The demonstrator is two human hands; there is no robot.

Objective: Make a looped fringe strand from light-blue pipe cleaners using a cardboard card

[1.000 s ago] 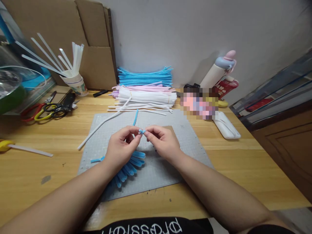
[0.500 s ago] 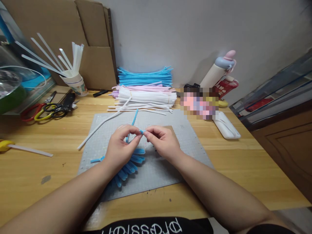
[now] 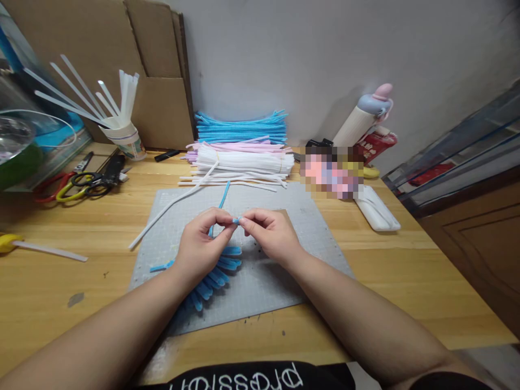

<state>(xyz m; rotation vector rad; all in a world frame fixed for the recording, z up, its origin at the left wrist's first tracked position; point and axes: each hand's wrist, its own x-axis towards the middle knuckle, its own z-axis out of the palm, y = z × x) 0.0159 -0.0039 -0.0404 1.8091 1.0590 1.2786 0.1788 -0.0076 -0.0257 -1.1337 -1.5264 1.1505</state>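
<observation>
Above the grey cutting mat (image 3: 276, 292), my left hand (image 3: 205, 238) and my right hand (image 3: 271, 234) meet fingertip to fingertip. Both are closed in a pinch on a short bit of blue pipe cleaner (image 3: 236, 221); most of it is hidden by the fingers. A straight blue pipe cleaner stem (image 3: 224, 195) sticks up behind my left hand. Below that hand, blue pipe cleaner loops (image 3: 215, 279) fan out over the mat, partly covered by my wrist. A small brown piece (image 3: 285, 219) shows behind my right hand.
Bundles of blue (image 3: 241, 129) and white pipe cleaners (image 3: 246, 161) lie at the back. Scissors (image 3: 93, 181) and a cup of white sticks (image 3: 125, 140) are at left. A bottle (image 3: 357, 122) and a white case (image 3: 377, 210) stand right. One white pipe cleaner (image 3: 170, 210) crosses the mat's corner.
Hardly anything differs. Both hands keep the same pinch in the same place, with only a slight shift of the fingertips on the blue pipe cleaner.
</observation>
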